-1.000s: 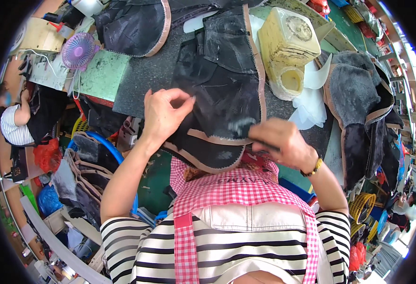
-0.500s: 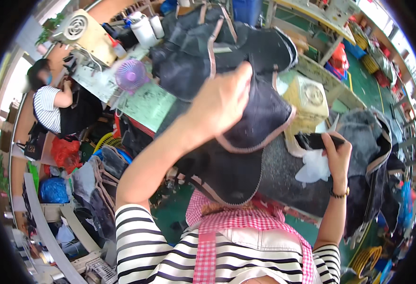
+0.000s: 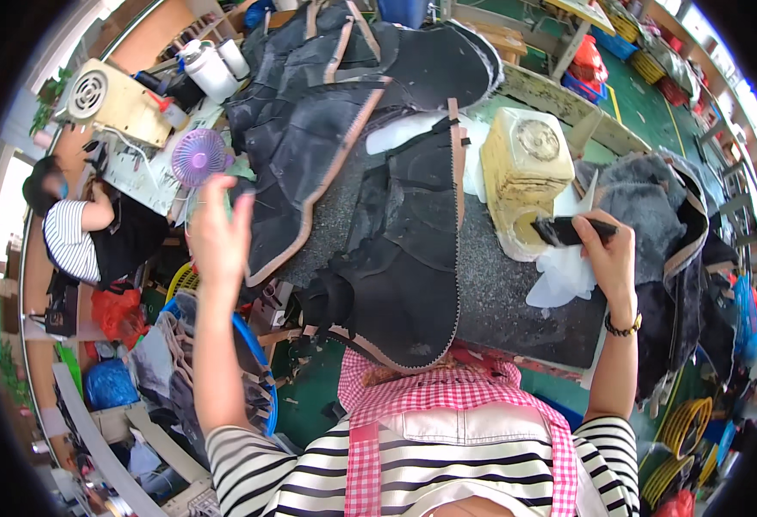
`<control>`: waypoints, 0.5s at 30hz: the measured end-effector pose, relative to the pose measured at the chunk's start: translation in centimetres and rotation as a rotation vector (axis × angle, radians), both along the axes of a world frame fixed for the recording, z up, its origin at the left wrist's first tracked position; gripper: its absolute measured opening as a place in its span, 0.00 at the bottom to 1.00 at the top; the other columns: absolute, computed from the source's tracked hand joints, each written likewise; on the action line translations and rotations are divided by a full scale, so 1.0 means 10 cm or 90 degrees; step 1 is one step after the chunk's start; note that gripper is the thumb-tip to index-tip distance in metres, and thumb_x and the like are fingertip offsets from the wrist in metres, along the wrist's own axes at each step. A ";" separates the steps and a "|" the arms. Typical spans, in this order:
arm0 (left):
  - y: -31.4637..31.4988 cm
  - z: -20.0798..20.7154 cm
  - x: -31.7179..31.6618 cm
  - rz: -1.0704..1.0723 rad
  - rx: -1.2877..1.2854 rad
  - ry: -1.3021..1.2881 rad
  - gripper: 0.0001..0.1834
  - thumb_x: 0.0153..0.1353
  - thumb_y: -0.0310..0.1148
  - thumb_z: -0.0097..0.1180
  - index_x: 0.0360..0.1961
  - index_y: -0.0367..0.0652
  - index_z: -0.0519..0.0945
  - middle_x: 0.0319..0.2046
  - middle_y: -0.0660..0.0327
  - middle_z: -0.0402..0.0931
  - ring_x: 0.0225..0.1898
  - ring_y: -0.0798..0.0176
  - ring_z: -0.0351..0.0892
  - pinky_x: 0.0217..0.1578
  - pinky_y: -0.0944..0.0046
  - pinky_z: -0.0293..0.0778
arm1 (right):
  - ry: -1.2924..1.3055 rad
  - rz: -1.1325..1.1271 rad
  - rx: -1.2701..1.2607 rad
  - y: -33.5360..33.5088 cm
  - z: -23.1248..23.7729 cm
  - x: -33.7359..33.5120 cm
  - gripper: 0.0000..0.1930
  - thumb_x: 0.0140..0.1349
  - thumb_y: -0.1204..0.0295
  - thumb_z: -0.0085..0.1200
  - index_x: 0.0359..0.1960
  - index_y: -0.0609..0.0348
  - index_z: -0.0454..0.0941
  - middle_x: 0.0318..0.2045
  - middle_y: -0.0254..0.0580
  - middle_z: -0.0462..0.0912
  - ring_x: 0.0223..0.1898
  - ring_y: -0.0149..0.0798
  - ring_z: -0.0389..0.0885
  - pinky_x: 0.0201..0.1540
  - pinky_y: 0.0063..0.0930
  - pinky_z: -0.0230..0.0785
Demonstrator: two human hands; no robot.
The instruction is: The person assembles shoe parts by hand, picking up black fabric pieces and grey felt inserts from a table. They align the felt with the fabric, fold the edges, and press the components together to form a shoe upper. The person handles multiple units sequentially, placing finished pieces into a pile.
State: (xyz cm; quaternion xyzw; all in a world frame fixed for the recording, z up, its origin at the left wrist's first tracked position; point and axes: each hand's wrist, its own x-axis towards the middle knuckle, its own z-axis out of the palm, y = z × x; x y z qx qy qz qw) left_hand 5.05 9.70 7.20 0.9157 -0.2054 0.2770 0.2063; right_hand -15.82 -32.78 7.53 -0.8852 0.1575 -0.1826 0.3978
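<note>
My left hand [image 3: 221,231] is raised at the left edge of a black shoe-upper-like piece [image 3: 305,164] with a tan border; its fingers are apart and seem to hold nothing. In my right hand [image 3: 609,254] is a black brush [image 3: 575,230], its dark bristles toward the open mouth of a stained cream plastic container [image 3: 529,159]. A second black piece [image 3: 409,276], with a zigzag-cut edge and a tan strip along one side, lies flat on the dark speckled work board [image 3: 499,297] in front of me. Crumpled white sheeting [image 3: 559,280] lies below the brush.
A purple fan [image 3: 199,157] and white bottles [image 3: 209,71] stand at the back left. More black pieces [image 3: 439,65] are heaped at the back; grey fuzzy material [image 3: 632,198] is piled at right. A co-worker [image 3: 77,220] sits at far left. A blue-rimmed basket [image 3: 262,362] stands beside me.
The black piece my left hand held over the board now lies at the left, and that hand has moved left and opened. The brush in my right hand has shifted slightly left, closer to the container's mouth.
</note>
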 end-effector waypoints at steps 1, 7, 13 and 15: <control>-0.29 0.01 -0.14 -0.063 -0.015 0.100 0.15 0.58 0.33 0.62 0.45 0.42 0.77 0.40 0.54 0.81 0.42 0.52 0.81 0.44 0.58 0.74 | -0.034 0.018 -0.056 0.03 -0.01 0.03 0.11 0.60 0.67 0.60 0.32 0.64 0.82 0.21 0.40 0.80 0.20 0.29 0.75 0.24 0.22 0.65; -1.25 -0.75 -0.04 -0.262 0.117 0.389 0.36 0.47 0.50 0.69 0.52 0.39 0.70 0.25 0.52 0.78 0.29 0.50 0.81 0.32 0.55 0.72 | -0.058 -0.004 -0.200 0.36 -0.18 -0.01 0.10 0.60 0.72 0.60 0.41 0.61 0.81 0.31 0.52 0.83 0.24 0.44 0.81 0.29 0.31 0.71; -1.19 -0.90 -0.03 -0.253 -0.071 0.528 0.40 0.42 0.42 0.74 0.54 0.35 0.69 0.16 0.66 0.67 0.18 0.70 0.64 0.22 0.65 0.60 | 0.007 -0.037 0.195 0.47 -0.05 -0.05 0.15 0.67 0.64 0.53 0.39 0.66 0.82 0.23 0.33 0.80 0.20 0.22 0.75 0.22 0.16 0.65; -1.20 -0.94 -0.02 -0.262 -0.087 0.532 0.41 0.41 0.41 0.75 0.55 0.35 0.69 0.16 0.66 0.67 0.19 0.70 0.64 0.23 0.66 0.60 | -0.049 0.010 0.246 0.66 -0.05 0.40 0.15 0.67 0.63 0.53 0.40 0.65 0.82 0.23 0.32 0.80 0.20 0.22 0.76 0.22 0.15 0.66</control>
